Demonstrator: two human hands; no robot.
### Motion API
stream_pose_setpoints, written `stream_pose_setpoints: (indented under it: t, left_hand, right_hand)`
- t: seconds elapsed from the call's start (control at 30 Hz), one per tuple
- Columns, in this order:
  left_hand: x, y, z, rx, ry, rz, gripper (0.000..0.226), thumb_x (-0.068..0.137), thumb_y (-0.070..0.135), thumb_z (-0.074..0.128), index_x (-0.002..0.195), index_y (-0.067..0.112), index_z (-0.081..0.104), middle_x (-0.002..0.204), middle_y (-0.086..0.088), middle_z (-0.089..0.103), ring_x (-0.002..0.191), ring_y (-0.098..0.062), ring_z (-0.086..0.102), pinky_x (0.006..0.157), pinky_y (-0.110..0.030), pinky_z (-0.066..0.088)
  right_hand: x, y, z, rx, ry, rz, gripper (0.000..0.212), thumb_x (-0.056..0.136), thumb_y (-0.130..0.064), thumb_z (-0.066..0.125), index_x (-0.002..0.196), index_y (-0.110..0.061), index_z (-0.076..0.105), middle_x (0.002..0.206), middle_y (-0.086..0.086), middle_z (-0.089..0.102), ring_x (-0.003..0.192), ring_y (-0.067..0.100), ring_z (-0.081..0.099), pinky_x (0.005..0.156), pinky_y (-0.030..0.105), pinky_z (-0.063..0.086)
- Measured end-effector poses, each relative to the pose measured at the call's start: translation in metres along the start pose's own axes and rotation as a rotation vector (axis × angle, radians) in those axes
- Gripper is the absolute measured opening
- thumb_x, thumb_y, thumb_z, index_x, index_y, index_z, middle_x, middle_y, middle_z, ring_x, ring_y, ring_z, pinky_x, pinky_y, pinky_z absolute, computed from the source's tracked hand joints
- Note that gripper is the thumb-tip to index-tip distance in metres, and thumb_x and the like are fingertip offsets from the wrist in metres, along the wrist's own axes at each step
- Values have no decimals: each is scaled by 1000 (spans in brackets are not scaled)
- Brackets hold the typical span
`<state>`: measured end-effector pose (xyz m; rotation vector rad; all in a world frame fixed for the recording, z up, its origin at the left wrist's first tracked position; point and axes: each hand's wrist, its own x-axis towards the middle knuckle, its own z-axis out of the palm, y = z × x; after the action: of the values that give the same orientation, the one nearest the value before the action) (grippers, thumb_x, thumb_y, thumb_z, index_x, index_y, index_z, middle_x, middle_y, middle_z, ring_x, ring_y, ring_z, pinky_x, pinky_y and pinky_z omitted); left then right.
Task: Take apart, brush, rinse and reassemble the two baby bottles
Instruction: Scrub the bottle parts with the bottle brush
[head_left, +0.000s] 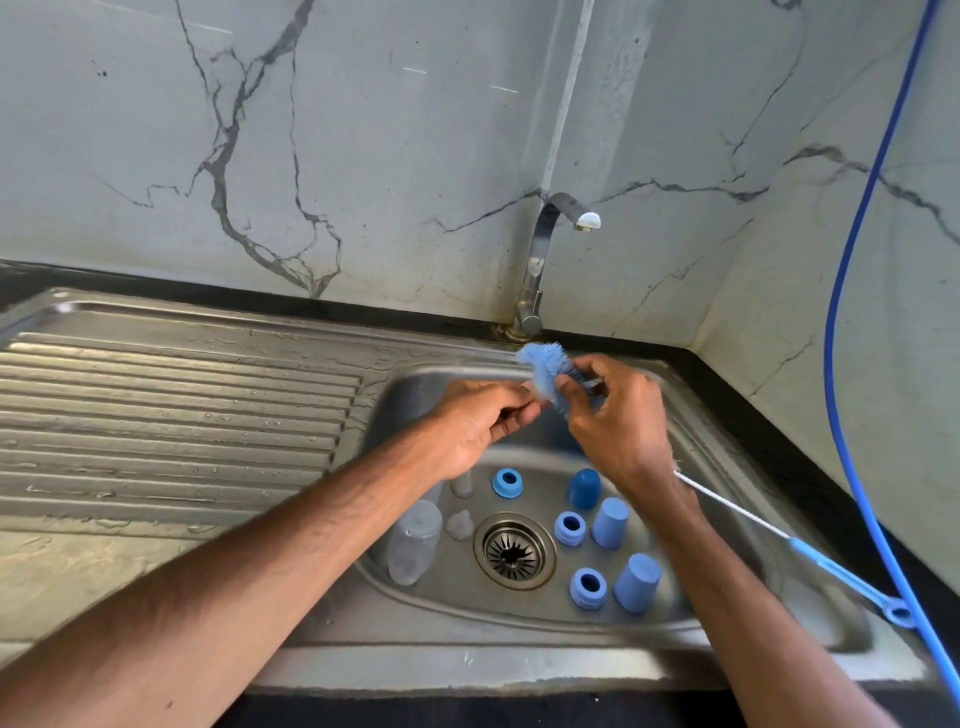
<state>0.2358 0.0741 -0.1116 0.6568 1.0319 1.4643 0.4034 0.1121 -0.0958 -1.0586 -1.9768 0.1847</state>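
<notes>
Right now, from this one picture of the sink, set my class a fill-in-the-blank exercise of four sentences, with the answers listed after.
1. The right hand holds a brush with ____ bristles.
2. The clear bottle lies to the ____ of the drain.
3. ____ blue rings lie in the sink.
4. No water is coming out of the ____ above the sink.

Missing words: blue; left; three; tap.

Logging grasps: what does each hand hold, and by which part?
Right hand grips the bottle brush just below its blue bristle head. Left hand pinches a small pale piece against the bristles; what it is cannot be told.
</notes>
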Motion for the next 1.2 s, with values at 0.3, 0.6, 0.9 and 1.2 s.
stream_pose_setpoints:
  t: [0.3, 0.6, 0.9, 1.2]
  left_hand:
    - [1, 2, -5, 71, -22, 58, 13, 90, -3, 70, 101, 3, 75, 88, -10, 79, 71, -11, 74, 61, -18, 58]
    - [0, -3, -5, 126, -138, -46, 26, 100, 20, 65, 115, -1, 68, 106, -18, 77, 99, -30, 76, 88, -39, 63]
    - [-1, -7, -2, -27, -171, -100, 26, 98, 9, 65, 120, -4, 66, 109, -22, 75, 97, -28, 76, 80, -30, 63]
    - [7, -8, -8, -26, -119, -50, 22, 87, -9, 70, 105, 4, 74, 99, -9, 79, 83, -12, 74, 71, -19, 59]
  right_hand:
    - [-2, 4, -1, -16, -26, -70, 12, 95, -27, 72, 107, -26, 72, 94, -13, 72, 78, 10, 66, 63, 30, 53]
    - [6, 19, -16, -124, 62, 55, 10, 96, -27, 72, 106, -26, 72, 88, -16, 65, 77, 12, 62, 66, 32, 50]
    - [4, 9, -8, -91, -50, 21, 9, 96, -29, 71, 104, -27, 71, 87, -16, 66, 73, 0, 60, 60, 20, 45]
    - [2, 9, -6, -101, -97, 56, 14, 96, -28, 72, 110, -25, 70, 92, -15, 65, 83, 10, 65, 73, 39, 60]
